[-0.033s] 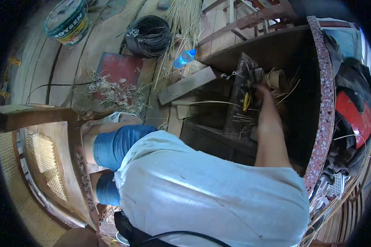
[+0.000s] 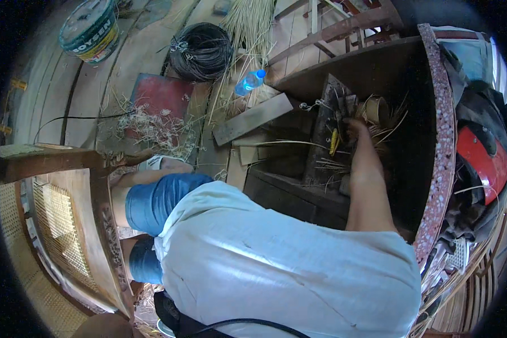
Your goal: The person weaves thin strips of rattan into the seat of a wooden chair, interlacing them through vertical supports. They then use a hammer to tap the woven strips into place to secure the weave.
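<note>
My right hand (image 2: pixel 355 128) reaches forward into a dark recess under a speckled curved rim (image 2: pixel 442 146). It rests among loose pale cane strips (image 2: pixel 329 164) on a dark wooden board (image 2: pixel 323 115). A yellow-handled tool (image 2: pixel 333 142) lies just left of the hand, and a small coil of cane (image 2: pixel 377 110) sits just right of it. The fingers are buried in the strips, so their grip is hidden. My left hand is out of sight behind my light blue shirt (image 2: pixel 276 265) and blue shorts (image 2: pixel 158 200).
On the plank floor lie a blue water bottle (image 2: pixel 249 81), a black wire coil (image 2: pixel 200 50), a paint bucket (image 2: pixel 90 28), a red sheet (image 2: pixel 160 98) and a loose plank (image 2: pixel 253 118). A woven cane chair (image 2: pixel 56 225) stands at my left. A red object (image 2: pixel 481 163) sits at the right.
</note>
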Demonstrator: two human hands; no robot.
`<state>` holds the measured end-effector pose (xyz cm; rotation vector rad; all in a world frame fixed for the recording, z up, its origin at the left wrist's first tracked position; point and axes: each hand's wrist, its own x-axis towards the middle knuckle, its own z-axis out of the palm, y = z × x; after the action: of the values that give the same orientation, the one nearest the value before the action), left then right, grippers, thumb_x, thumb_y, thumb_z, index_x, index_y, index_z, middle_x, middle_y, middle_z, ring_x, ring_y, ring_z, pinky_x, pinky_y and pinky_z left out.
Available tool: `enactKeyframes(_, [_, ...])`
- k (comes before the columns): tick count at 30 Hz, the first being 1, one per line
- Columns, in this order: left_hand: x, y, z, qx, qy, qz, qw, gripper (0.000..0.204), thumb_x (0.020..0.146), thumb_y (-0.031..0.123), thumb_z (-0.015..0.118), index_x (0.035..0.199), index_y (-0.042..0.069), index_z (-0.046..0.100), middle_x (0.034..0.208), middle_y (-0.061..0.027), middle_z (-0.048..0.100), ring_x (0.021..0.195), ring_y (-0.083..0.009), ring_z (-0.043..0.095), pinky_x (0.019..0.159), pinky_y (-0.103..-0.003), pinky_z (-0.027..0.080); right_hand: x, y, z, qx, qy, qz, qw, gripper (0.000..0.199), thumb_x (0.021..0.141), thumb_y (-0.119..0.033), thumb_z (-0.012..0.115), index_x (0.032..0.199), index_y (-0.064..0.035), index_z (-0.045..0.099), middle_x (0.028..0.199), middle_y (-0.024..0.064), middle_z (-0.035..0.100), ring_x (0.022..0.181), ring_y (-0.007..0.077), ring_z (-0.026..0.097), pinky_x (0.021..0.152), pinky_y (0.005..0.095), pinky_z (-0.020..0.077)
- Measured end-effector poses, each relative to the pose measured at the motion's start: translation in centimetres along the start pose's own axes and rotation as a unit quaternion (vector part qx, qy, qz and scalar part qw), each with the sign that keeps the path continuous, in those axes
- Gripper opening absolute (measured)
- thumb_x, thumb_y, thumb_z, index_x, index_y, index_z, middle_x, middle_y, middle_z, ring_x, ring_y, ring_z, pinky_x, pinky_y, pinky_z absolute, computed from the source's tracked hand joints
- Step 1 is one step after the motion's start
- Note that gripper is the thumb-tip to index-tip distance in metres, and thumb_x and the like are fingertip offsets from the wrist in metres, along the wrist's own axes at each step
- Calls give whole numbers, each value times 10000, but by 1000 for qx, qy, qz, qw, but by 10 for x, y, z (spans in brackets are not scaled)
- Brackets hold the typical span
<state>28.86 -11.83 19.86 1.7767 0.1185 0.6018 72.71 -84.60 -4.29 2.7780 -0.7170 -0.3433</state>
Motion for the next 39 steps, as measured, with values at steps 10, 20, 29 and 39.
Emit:
enactKeyframes(10, [11, 2, -2, -14, -20, 0, 1000, 638, 963, 556, 459, 1254, -5, 548, 1126, -157, 586, 996, -262, 567, 873, -399, 461, -9, 8, 18, -14, -24, 19, 999, 452, 918, -379, 555, 1255, -83, 613, 1255, 196, 607, 1116, 367, 609, 955, 487, 484])
enactKeyframes(20, [-30, -51, -52, -109, 18, -132, 985, 688, 954, 620, 463, 1267, 12, 538, 1097, -110, 565, 1001, -231, 541, 901, -371, 419, -9, 1, 26, -29, -33, 25, 999, 488, 935, -386, 551, 1319, -85, 570, 1313, 184, 575, 1154, 357, 588, 979, 487, 473])
enactKeyframes(29, [-117, -136, -51, -165, 150, -250, 942, 630, 977, 586, 462, 1252, 22, 529, 1093, -56, 529, 1012, -178, 506, 931, -356, 390, -1, 5, 17, -36, -43, 33, 998, 524, 950, -392, 547, 1376, -88, 531, 1365, 172, 547, 1188, 348, 570, 1000, 488, 463])
enactKeyframes(39, [-98, -130, -41, -129, 104, -267, 949, 639, 977, 600, 437, 1267, 36, 509, 1097, -54, 511, 1018, -174, 495, 925, -346, 390, 13, -10, 26, -109, -34, -16, 993, 487, 953, -329, 536, 1367, -72, 544, 1383, 172, 548, 1213, 343, 569, 1013, 480, 467])
